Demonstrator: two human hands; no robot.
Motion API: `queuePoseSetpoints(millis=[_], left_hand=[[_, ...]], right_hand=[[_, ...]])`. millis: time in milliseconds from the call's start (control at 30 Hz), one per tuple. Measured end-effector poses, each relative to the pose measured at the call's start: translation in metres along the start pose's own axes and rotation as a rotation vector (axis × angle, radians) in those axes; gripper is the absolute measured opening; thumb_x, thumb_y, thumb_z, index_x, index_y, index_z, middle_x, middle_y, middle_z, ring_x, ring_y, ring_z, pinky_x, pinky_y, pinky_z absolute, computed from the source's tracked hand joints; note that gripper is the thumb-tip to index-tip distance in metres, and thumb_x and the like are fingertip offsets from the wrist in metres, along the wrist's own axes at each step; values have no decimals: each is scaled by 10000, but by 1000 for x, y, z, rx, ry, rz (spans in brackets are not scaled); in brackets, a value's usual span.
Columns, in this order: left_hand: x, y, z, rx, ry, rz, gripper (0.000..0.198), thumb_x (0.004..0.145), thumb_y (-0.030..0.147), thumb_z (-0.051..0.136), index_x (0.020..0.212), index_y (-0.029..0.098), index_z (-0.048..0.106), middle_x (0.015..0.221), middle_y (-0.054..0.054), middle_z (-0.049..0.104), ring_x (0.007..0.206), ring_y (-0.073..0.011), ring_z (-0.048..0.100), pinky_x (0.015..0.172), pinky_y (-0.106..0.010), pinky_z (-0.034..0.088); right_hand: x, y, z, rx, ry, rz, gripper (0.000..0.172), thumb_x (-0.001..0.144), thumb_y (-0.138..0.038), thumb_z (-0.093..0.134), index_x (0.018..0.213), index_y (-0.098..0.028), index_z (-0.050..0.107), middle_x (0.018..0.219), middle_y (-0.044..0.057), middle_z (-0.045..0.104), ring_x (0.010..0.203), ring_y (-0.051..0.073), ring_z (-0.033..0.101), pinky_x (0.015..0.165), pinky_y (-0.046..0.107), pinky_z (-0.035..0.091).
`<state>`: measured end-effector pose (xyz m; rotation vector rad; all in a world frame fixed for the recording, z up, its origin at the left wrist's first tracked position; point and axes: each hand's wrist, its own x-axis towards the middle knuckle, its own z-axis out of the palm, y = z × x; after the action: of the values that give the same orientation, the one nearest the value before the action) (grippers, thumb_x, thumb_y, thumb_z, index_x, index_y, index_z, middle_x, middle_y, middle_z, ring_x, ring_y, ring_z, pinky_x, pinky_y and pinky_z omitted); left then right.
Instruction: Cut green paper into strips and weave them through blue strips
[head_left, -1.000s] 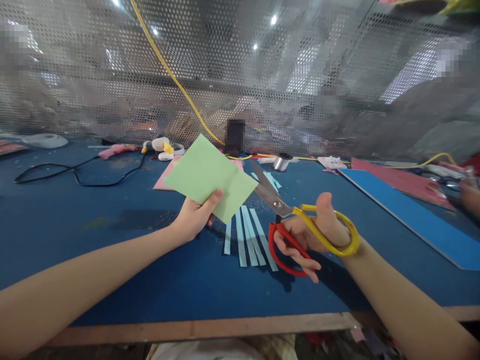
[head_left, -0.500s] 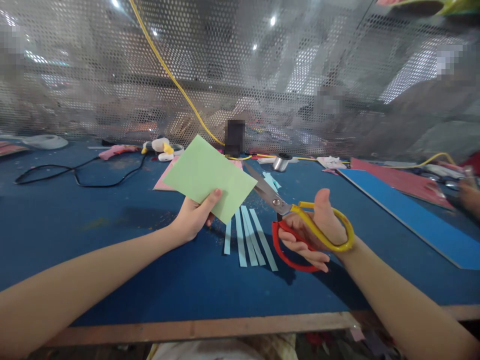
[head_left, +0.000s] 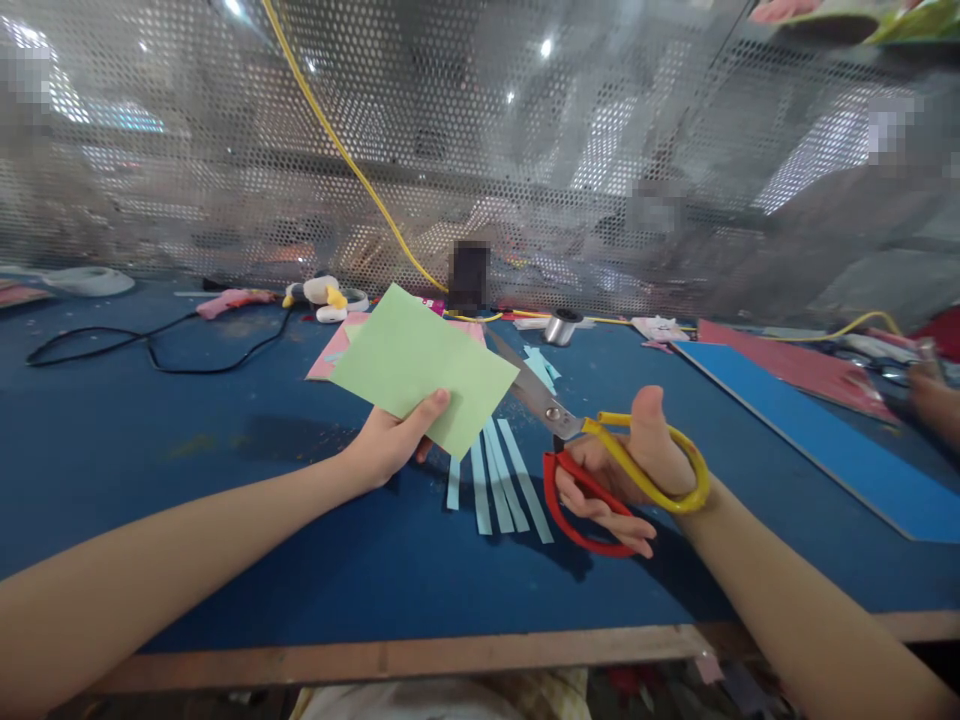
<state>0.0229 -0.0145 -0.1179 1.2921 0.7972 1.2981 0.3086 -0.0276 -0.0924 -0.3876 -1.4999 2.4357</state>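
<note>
Thin sheet of pale green paper (head_left: 424, 365) – light, likely soft enough to flex and crease, so best taken by an edge rather than the middle. Pinched at its near edge in the left hand (head_left: 386, 445), thumb on top and fingers beneath, with the sheet tilted and lifted clear of the table. Just right of that grip, steel scissors (head_left: 544, 405) in the right hand (head_left: 622, 470), thumb rising through the yellow bow (head_left: 679, 465), fingers curled at the red bow (head_left: 570, 510), both closed around the handles. Blades only narrowly parted, though the exact gap is hard to tell, tips reaching just past the sheet's right corner – no telling whether a blade lies under the paper. Directly below and between the two grips, pale blue paper strips (head_left: 495, 480) fanned out on a blue work table (head_left: 225, 570). Beyond the left grip, a pink card (head_left: 334, 350), a plush toy (head_left: 322, 295) and a black cable (head_left: 150, 345). Beyond the scissors, a spool of silver wire or tape (head_left: 561, 326). Far right of the right grip, a blue board (head_left: 825, 440) and a red board (head_left: 795, 375), with a co-worker's hand (head_left: 930, 405) at the edge of the view.
</note>
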Motion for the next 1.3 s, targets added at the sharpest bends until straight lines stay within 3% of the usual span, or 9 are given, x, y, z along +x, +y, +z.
queuePoseSetpoints(millis=[167, 433, 833, 1033, 1167, 1300], left_hand=[[-2, 1, 0, -14, -34, -39, 339, 806, 470, 738, 710, 162, 634, 535, 14, 536, 344, -64, 417, 326, -194, 341], [-2, 4, 1, 14, -84, -34, 370, 824, 530, 695, 765, 168, 648, 528, -10, 590, 374, -92, 472, 333, -192, 358], [-3, 6, 3, -39, -31, -14, 331, 796, 488, 739, 796, 169, 650, 571, 0, 587, 383, -94, 481, 305, -197, 344], [-4, 3, 0, 44, -128, -34, 419, 834, 570, 660, 721, 168, 625, 531, -11, 585, 361, -87, 447, 323, -195, 321], [-8, 7, -1, 116, -235, -51, 454, 844, 583, 639, 675, 162, 627, 524, -16, 587, 367, -73, 439, 361, -186, 338], [-11, 11, 1, 137, -310, -80, 471, 864, 584, 611, 675, 154, 640, 541, -34, 613, 386, -72, 455, 382, -181, 357]], right_hand=[[-2, -2, 0, -26, 30, 22, 1164, 527, -984, 37, 886, -51, 632, 660, 19, 538, 276, 87, 439, 314, 330, 536], [0, 1, -3, 20, 89, -4, 1120, 512, -1007, 26, 834, -98, 597, 625, -1, 533, 254, 68, 403, 232, 259, 453], [-4, 4, -5, 90, 177, 13, 1031, 577, -1001, 37, 737, -119, 546, 529, -20, 470, 231, 37, 349, 248, 186, 432], [0, 2, 1, 38, 74, 14, 1153, 531, -1002, 47, 855, -62, 630, 621, 18, 531, 260, 74, 406, 236, 259, 451], [0, 5, 2, 48, 21, 0, 1162, 552, -986, 14, 837, -49, 639, 603, 3, 505, 243, 69, 373, 247, 279, 465], [1, 6, 3, 32, 38, -40, 1156, 553, -989, 26, 834, -47, 634, 602, 1, 502, 241, 64, 363, 251, 293, 475]])
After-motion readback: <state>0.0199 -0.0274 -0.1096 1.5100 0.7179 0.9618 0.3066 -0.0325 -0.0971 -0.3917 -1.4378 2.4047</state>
